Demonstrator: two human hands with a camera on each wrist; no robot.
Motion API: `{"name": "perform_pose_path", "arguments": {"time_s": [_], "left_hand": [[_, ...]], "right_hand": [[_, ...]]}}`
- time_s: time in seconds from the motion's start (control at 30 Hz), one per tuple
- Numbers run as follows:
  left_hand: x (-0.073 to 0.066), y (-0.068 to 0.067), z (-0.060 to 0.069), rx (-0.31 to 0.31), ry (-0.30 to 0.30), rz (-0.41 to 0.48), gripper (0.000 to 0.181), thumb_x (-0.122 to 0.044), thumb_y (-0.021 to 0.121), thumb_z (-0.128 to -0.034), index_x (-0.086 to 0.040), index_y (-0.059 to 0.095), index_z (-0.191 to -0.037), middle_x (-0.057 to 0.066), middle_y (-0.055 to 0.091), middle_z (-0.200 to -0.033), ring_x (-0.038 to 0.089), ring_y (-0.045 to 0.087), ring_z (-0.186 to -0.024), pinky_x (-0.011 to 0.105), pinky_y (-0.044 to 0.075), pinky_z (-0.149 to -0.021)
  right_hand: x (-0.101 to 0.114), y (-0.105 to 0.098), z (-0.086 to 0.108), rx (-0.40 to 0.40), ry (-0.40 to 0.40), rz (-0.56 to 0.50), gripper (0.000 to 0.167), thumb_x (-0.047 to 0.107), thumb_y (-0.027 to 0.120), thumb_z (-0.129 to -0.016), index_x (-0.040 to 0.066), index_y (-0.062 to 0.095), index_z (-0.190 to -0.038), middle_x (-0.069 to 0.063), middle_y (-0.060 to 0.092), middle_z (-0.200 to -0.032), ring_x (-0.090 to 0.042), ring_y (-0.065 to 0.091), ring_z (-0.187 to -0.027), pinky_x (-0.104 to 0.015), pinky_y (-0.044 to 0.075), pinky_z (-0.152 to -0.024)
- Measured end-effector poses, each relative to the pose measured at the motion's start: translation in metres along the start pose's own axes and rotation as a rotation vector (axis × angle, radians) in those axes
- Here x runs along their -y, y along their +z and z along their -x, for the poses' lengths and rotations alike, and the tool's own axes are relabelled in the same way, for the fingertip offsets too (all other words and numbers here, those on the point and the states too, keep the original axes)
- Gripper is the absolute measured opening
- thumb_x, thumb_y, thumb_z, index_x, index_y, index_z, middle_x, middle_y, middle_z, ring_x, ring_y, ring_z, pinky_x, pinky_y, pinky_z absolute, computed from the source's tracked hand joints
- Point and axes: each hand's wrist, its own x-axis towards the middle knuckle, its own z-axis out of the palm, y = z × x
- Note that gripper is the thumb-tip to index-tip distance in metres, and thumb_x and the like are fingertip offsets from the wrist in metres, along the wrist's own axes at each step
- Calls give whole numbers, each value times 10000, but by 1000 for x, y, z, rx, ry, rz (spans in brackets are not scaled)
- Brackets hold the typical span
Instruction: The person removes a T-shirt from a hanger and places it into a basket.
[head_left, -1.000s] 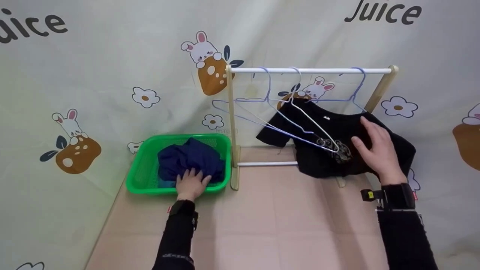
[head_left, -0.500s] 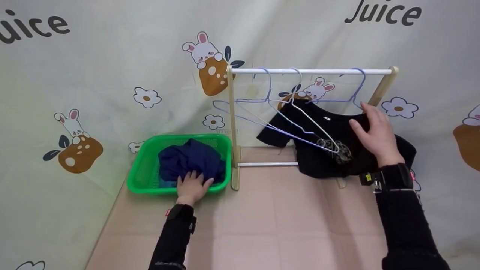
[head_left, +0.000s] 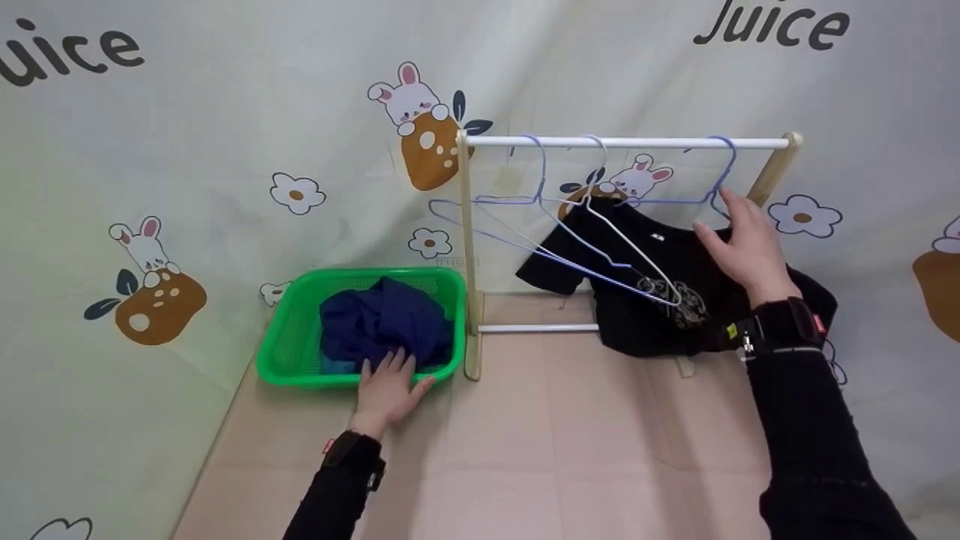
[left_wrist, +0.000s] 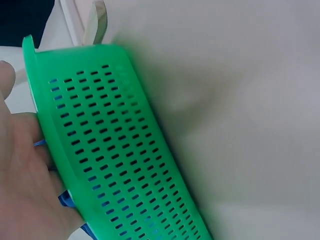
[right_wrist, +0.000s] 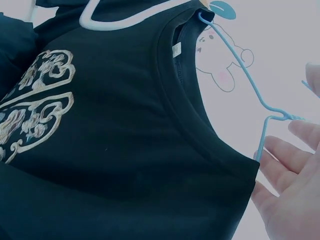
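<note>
A black T-shirt (head_left: 637, 255) with a printed front hangs on a blue hanger (head_left: 724, 172) at the rack's right side. My right hand (head_left: 754, 251) is beside its collar and shoulder, fingers extended near the hanger's neck; in the right wrist view the fingers (right_wrist: 287, 160) are spread by the hanger wire (right_wrist: 250, 80). My left hand (head_left: 386, 394) lies over the front rim of a green basket (head_left: 281, 330), its fingertips at a dark blue cloth (head_left: 382, 315). The left wrist view shows the hand (left_wrist: 30, 175) against the basket's outer wall (left_wrist: 115, 150).
A white rail (head_left: 660, 142) on wooden posts (head_left: 470, 255) also carries an empty blue hanger (head_left: 541, 180) and a white hanger (head_left: 602, 169), left of centre. The rack and basket stand on a pinkish surface (head_left: 510, 420) before a printed backdrop.
My right hand has moved up and slightly left along the shirt towards the hanger's neck. The left hand has shifted slightly down and back over the basket rim.
</note>
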Motion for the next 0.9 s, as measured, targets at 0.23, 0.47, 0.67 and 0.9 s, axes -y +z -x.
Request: {"name": "perform_pose_path", "arguments": {"time_s": [0.23,0.47,0.67,0.9], "left_hand": [[-9,6,10,-44,49,11,706,-577,466,-981,-46,502,-1445,215,437,-1490,409,357,-1392,684,137,-1105],[-25,10,21,-84,123,15,663,-538,509,-977,-73,505,-1450,206,427,-1500,411,358,-1391,689,147,-1100],[-42,17,22,-115,187,27,673,-546,518,-969,-97,487,-1469,197,408,-1517,403,357,-1396,692,177,-1090],[-62,31,20,-168,233,20,753,-525,559,-956,-61,379,-1522,193,306,-1574,388,286,-1435,680,170,-1099]], "right_hand": [[4,1,-14,43,76,-46,694,366,544,-1006,-9,281,-1527,-327,395,-1458,-486,389,-1333,-607,293,-1083],[7,7,-22,46,144,-71,567,269,497,-1036,-18,316,-1490,-333,493,-1372,-491,475,-1254,-599,339,-1051],[12,10,-27,-22,152,-47,464,200,463,-1050,-30,394,-1447,-296,620,-1185,-432,616,-1045,-499,460,-909],[15,10,-29,-81,189,-68,303,151,447,-1048,8,590,-1275,-193,690,-999,-64,545,-682,-243,399,-645]]}}
